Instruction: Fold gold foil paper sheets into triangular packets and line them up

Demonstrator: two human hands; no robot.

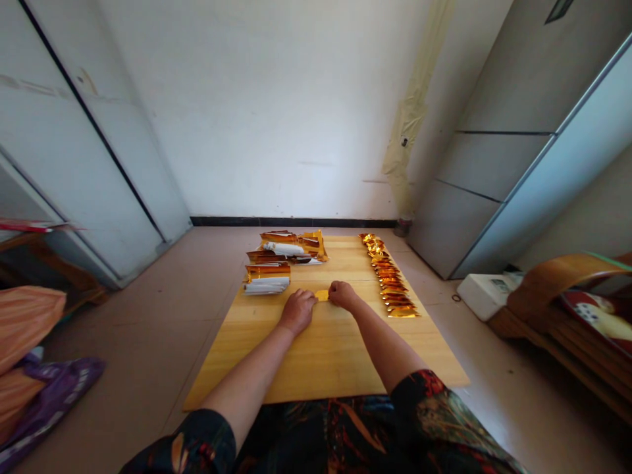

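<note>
A small flat piece of gold foil [322, 295] lies low over the middle of the wooden board, between my two hands. My left hand [298, 311] has its fingers closed at the foil's left end. At the right end, my right hand [342, 293] is curled with its fingertips pinching the foil. The fingers hide both ends, so whether it is a packet or a loose sheet cannot be made out.
On the wooden board [291, 368], a long row of folded gold foil pieces [392, 283] runs along the right side. Stacks of gold and white foil wrappers [268, 271] sit at the back left. A white box [486, 294] and wooden furniture [557, 309] stand right of the board.
</note>
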